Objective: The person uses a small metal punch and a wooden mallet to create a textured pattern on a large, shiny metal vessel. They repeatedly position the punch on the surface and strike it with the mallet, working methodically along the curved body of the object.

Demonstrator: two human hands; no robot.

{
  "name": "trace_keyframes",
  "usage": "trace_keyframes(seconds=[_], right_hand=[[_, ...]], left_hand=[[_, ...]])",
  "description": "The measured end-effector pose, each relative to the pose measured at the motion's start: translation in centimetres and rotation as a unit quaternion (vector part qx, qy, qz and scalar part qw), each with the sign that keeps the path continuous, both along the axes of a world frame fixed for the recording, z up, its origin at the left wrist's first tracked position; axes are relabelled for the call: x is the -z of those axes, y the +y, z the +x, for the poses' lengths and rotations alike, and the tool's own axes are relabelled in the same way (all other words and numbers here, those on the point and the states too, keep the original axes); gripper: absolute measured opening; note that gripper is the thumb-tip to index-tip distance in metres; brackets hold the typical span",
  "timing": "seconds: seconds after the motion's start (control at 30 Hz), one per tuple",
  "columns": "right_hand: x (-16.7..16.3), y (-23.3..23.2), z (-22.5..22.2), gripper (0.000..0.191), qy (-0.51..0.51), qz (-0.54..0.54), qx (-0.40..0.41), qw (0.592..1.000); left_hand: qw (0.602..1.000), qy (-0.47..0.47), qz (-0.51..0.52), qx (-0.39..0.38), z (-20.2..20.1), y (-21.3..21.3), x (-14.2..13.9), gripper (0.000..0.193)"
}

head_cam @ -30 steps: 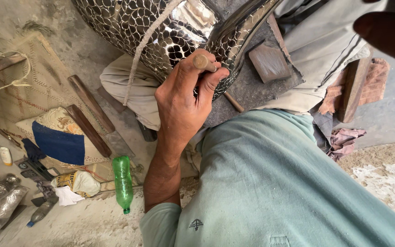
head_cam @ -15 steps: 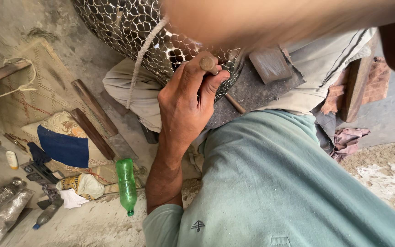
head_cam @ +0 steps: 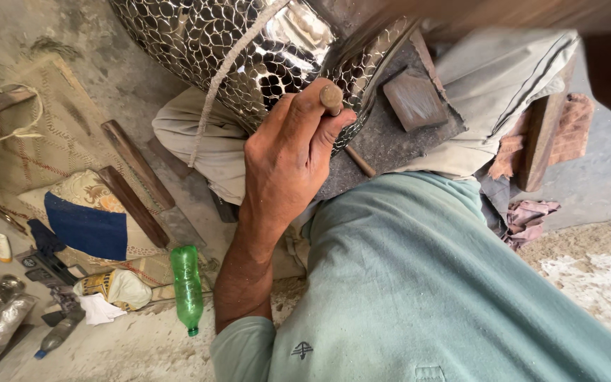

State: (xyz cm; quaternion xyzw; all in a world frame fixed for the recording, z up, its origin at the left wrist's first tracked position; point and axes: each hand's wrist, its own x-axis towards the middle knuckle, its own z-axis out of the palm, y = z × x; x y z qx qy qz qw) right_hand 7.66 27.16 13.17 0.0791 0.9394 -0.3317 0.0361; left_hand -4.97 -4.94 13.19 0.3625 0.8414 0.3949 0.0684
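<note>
Punch tool (head_cam: 332,97), a short metal rod with a flattened top, stands against the scale-patterned shiny metal vessel (head_cam: 249,49), gripped in the clenched left hand (head_cam: 288,159). The right hand is only a blur at top, its state unclear. Green bottle (head_cam: 187,286) lies on the floor.

A pale green shirt (head_cam: 426,283) is worn, and it fills the lower right of the frame. Its fabric is plain and matte, with soft folds across it. The sleeve is pushed up to the elbow at the lower centre, where a rolled cuff (head_cam: 242,346) is seen. A small dark embroidered emblem (head_cam: 301,350) is stitched near the bottom edge. The left hand (head_cam: 288,159) and forearm are left bare; no ring, watch or glove is seen. Veins and tendons are marked along the forearm.
</note>
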Motion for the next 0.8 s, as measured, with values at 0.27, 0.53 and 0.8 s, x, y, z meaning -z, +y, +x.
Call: trace_keyframes(seconds=[0.27,0.53,0.8], right_hand=[[-0.13,-0.16,0.11,0.033,-0.001,0.0,-0.001,1.0],[-0.21,0.05,0.19,0.033,-0.005,0.001,0.001,1.0],[-0.63,0.23,-0.07,0.033,-0.002,0.0,-0.001,1.0]], left_hand=[[1.0,-0.015,0.011,0.014,-0.1,-0.07,0.0,0.035],[0.999,-0.044,0.0,0.015,-0.25,-0.03,-0.46,0.037],[0.999,-0.025,0.01,0.027,-0.57,0.11,-0.5,0.04]])
